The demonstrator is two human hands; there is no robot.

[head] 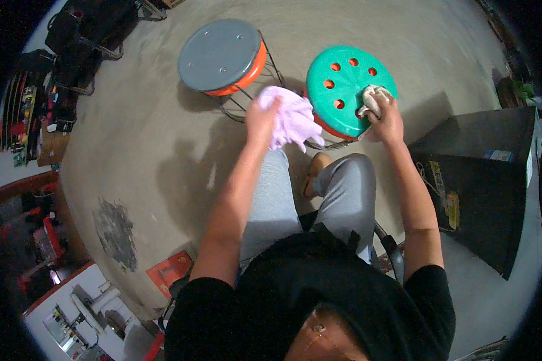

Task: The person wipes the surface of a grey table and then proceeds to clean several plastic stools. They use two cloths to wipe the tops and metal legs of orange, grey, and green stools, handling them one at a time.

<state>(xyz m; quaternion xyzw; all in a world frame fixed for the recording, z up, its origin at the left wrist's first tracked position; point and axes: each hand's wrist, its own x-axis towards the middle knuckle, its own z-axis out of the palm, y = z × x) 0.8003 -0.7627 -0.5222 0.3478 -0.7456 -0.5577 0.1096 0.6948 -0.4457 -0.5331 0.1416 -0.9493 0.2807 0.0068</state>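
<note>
Bunched in my left hand (260, 119) is a pink-lilac cloth (293, 115), its lower end hanging loose above my knee. My right hand (388, 119) grips a crumpled off-white cloth (374, 98) against the seat of a green round stool (343, 92). Several round holes in this seat show orange beneath, and part of its right side is hidden by the hand and cloth. A second round stool (221, 54), with a grey top over an orange rim and thin metal legs, stands on the floor to the left of the green one.
A large black cabinet-like box (474, 180) stands close by my right arm. Black chairs (90, 36) and shelves of goods (22, 117) line the far left. On the concrete floor (131, 149), a red flat piece (169, 273) lies left of my seat.
</note>
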